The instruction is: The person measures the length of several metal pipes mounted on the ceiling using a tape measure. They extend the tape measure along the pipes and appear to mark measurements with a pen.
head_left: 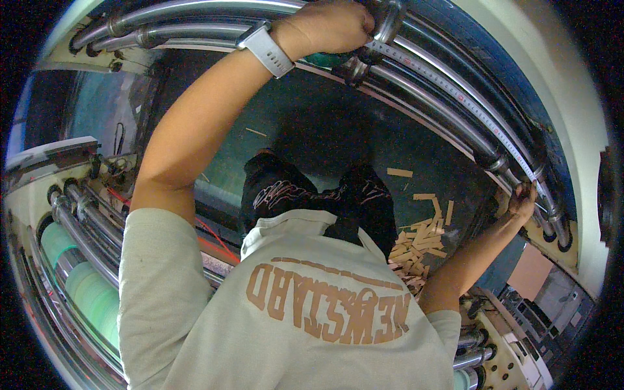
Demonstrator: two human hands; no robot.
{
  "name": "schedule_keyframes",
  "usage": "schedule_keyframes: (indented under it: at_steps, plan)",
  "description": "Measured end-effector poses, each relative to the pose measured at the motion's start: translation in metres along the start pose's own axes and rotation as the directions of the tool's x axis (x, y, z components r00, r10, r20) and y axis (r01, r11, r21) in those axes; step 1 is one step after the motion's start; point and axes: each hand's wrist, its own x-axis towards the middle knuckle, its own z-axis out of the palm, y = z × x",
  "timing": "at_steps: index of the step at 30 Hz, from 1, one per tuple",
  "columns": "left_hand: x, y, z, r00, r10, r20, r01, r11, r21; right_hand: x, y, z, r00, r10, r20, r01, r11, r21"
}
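Note:
A steel measuring tape (460,97) with dark markings runs out along the shiny metal rods at the upper right. My left hand (331,27), below a wrist with a pale watch strap (268,53), is closed at the tape's upper left end beside a rod collar (390,19); the fingertips are partly hidden. At the tape's lower right end my right hand (522,200) has its fingers pinched on it, near the rods' mounts. Between the two hands the tape looks stretched taut along a long metal rod (432,64).
Cut cardboard strips (419,244) lie heaped on the dark green floor (292,130), with loose ones nearby. Behind me on the left are machine rollers with green sleeves (91,292). A pale machine side frame (582,123) curves round the right. More metal rods (162,34) extend to the upper left.

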Motion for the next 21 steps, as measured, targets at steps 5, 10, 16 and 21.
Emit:
schedule_keyframes:
  at_steps: [5,10,16,21]
  plan:
    - [-0.002,-0.002,0.004,0.997,0.053,-0.057,-0.053,0.999,0.002,0.027,0.009,-0.023,0.998,-0.003,0.065,0.001,1.0,0.024]
    - [0.0,-0.002,0.007,0.983,0.17,-0.074,-0.176,0.981,-0.086,0.054,0.025,-0.052,0.997,0.079,0.006,-0.079,0.996,0.029]
    - [-0.004,-0.01,0.009,0.961,0.208,-0.181,-0.232,0.965,-0.121,0.057,0.03,-0.045,0.998,-0.052,-0.031,0.054,0.997,0.05]
    - [-0.008,0.01,-0.013,0.989,0.134,0.059,-0.117,0.965,-0.236,0.026,0.018,-0.026,0.992,-0.119,-0.039,0.122,0.987,0.108]
